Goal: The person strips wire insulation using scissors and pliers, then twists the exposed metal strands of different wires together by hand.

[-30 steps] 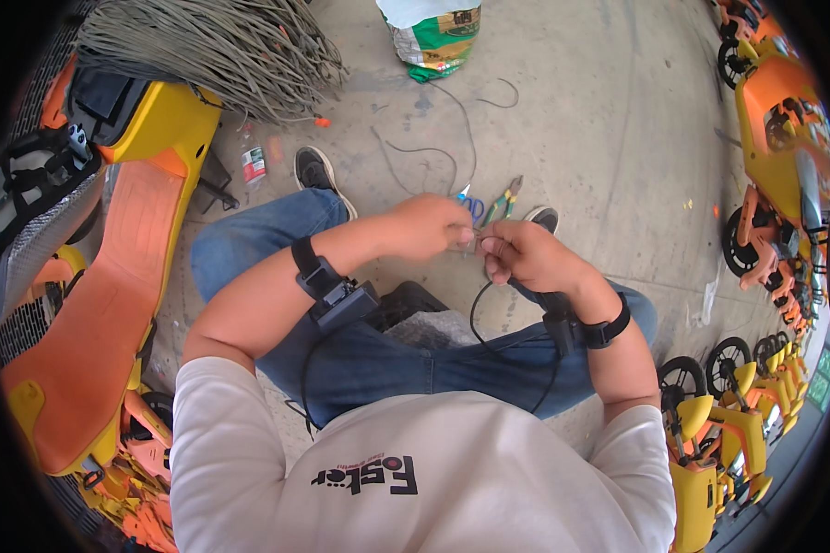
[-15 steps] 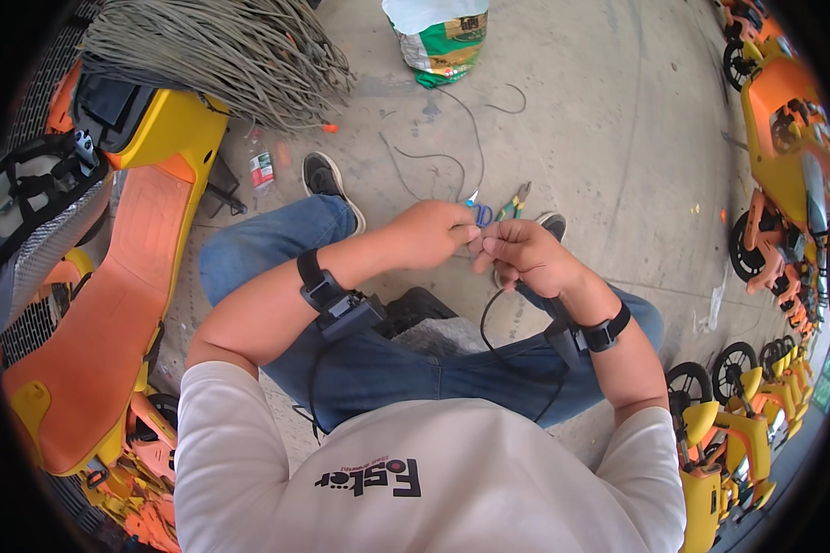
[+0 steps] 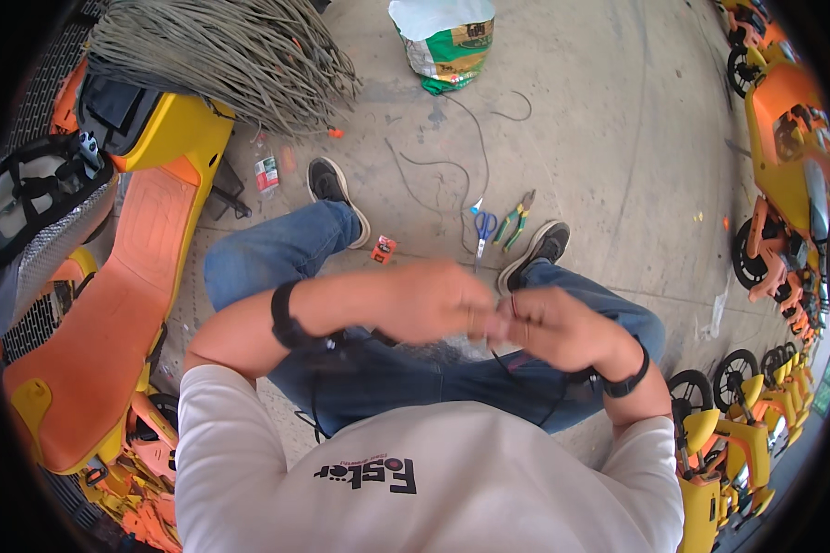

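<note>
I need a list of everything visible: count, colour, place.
cable heap: one, grey, upper left
sack: one, green-white, top centre
loose cables: several, grey, floor
scissors: one, blue, floor
pliers: one, green-yellow, beside scissors
shoes: two, black, floor
packet: one, red, between shoes
bottle: one, clear, left floor
vehicles: many, orange-yellow, both sides
jeans: one, blue, centre
shirt: one, white, bottom
wrist straps: two, black, forearms
left hand: one, bare, centre
right hand: one, bare, centre

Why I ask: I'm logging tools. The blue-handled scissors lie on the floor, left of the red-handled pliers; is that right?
Not quite: the head view shows that the pliers have green-and-yellow handles, not red. The blue-handled scissors do lie on the floor, left of them.
</note>
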Demonstrator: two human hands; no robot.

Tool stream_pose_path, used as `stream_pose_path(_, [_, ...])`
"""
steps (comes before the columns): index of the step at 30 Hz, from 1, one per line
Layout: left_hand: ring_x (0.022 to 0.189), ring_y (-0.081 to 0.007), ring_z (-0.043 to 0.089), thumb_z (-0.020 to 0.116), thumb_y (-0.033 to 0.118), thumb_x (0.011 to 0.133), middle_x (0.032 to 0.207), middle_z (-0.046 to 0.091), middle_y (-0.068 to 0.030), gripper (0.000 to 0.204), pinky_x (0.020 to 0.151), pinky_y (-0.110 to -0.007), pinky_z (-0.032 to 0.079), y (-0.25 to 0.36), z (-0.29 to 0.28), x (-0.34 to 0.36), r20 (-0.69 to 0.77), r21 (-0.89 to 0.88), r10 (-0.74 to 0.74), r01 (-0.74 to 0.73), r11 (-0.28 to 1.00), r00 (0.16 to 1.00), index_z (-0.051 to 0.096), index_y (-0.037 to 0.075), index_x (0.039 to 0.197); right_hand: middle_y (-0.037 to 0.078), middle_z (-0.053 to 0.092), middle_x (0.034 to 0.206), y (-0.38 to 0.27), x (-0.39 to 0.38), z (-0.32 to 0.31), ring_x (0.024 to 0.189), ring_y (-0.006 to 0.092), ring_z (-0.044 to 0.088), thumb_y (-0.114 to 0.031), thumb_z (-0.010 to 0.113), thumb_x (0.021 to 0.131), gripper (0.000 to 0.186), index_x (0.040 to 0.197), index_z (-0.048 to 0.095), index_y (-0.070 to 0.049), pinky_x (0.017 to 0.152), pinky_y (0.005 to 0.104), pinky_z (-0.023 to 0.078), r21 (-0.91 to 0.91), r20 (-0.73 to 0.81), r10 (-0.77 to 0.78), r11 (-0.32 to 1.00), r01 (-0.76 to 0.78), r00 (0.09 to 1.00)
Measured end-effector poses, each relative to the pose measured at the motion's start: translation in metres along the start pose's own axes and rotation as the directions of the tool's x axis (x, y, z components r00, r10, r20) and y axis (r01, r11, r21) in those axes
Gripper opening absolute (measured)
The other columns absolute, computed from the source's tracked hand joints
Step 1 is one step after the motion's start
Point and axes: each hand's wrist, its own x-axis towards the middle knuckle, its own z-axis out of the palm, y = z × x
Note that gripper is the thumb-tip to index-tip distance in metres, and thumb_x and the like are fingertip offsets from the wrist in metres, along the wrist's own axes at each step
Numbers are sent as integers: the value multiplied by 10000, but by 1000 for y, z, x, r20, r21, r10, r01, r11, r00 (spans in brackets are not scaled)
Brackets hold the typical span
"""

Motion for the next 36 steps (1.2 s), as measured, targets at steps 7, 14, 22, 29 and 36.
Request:
stream_pose_path(7, [509,-306,523,553,253,907,586,527,-125,247,477,-350,412,-16,36,-14,-1,-65,177,-177,982,984,572,53,762,96,632,798,29,-18,21,684,183,614,-198,469,954,220,947,595,-18,628,291,479,92,153,-168,984,155,974])
stream_pose_path(14, [527,-310,532,594,240,875,590,542,-129,228,495,-366,410,-21,21,-21,67,-219,91,-74,973,994,598,54,744,91,641,768,41,-52,2,645,215,622,-115,514,927,140,925,595,-1,588,301,485,151,46,-263,955,254,964])
stream_pose_path(22, [569,-279,569,625,186,846,643,591,-82,120,506,-341,438,-31,-10,-26,6,-106,141,-140,984,990,632,84,781,101,637,743,37,-105,-26,592,240,615,-64,537,895,94,861,598,-1,529,296,471,-23,-73,-123,992,121,990])
stream_pose_path(29, [567,-250,585,622,174,844,642,601,-74,128,516,-305,437,-36,-30,-32,12,-61,99,-98,993,995,631,70,769,94,629,714,44,-140,-27,607,236,620,-74,541,896,120,822,595,4,559,291,478,-37,-206,-86,996,81,975])
stream_pose_path(36, [627,-225,606,536,177,890,649,599,-90,263,549,-289,437,-42,-37,-8,-19,112,-86,88,990,996,603,5,703,77,642,787,37,-94,-44,739,162,599,-109,512,923,185,816,601,13,689,272,468,18,-327,27,1000,-22,945])
